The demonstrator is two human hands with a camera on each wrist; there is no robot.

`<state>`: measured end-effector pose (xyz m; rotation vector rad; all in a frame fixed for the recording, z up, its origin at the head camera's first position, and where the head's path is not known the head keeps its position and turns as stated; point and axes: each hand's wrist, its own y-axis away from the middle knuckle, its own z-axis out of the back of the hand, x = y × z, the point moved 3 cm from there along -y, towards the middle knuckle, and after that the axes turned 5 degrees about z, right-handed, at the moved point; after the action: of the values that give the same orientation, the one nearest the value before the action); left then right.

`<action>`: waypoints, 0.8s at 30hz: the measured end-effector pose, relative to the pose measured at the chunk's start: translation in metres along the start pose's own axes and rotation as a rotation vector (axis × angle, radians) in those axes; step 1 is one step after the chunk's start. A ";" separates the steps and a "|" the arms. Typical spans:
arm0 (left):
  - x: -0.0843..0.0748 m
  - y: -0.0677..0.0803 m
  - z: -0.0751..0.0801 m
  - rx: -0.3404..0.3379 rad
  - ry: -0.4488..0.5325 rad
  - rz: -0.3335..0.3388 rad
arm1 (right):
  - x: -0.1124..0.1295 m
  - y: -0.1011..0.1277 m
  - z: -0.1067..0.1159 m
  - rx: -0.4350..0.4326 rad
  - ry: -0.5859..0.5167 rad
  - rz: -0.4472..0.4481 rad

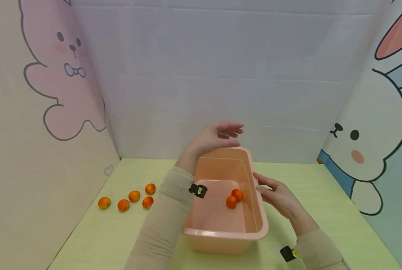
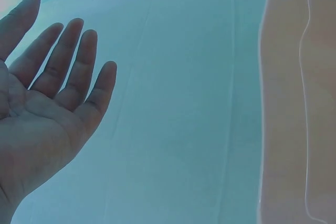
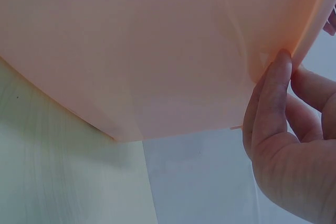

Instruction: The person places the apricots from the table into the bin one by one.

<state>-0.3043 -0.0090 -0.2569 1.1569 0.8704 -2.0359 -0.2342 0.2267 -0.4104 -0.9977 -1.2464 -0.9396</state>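
Note:
A pink plastic tub (image 1: 255, 221) stands on the green table, with two orange fruits (image 1: 234, 198) inside near its right wall. My left hand (image 1: 221, 137) hovers open above the tub's far rim, fingers spread and holding nothing; in the left wrist view my left hand's palm (image 2: 47, 114) is empty and the tub's wall (image 2: 294, 103) stands at the right. My right hand (image 1: 275, 193) rests its straight fingers against the outside of the tub's right wall. In the right wrist view the right hand's fingertips (image 3: 275, 87) touch the tub's wall (image 3: 147, 51) under the rim.
Several more orange fruits (image 1: 128, 200) lie loose on the table left of the tub. White and cartoon-rabbit panels close in the table at the back (image 1: 221, 75), left (image 1: 45, 112) and right (image 1: 380, 142). Bare green table (image 1: 322, 187) shows to the right of the tub.

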 end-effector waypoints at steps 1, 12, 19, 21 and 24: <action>-0.001 0.003 0.003 -0.008 -0.005 -0.005 | 0.000 0.000 0.000 0.000 0.002 0.000; 0.013 0.040 0.036 -0.073 -0.122 -0.062 | 0.000 0.001 0.001 0.000 0.012 -0.001; 0.042 0.066 0.063 -0.136 -0.089 0.009 | 0.001 0.001 0.001 -0.014 0.016 -0.007; 0.053 0.073 0.069 -0.158 -0.086 0.033 | 0.001 0.001 0.000 -0.018 0.017 -0.008; 0.070 0.084 0.076 -0.194 -0.087 0.071 | 0.000 0.001 0.000 -0.018 0.011 -0.003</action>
<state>-0.3033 -0.1321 -0.3085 0.9722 0.9471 -1.8840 -0.2334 0.2267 -0.4103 -1.0042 -1.2327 -0.9593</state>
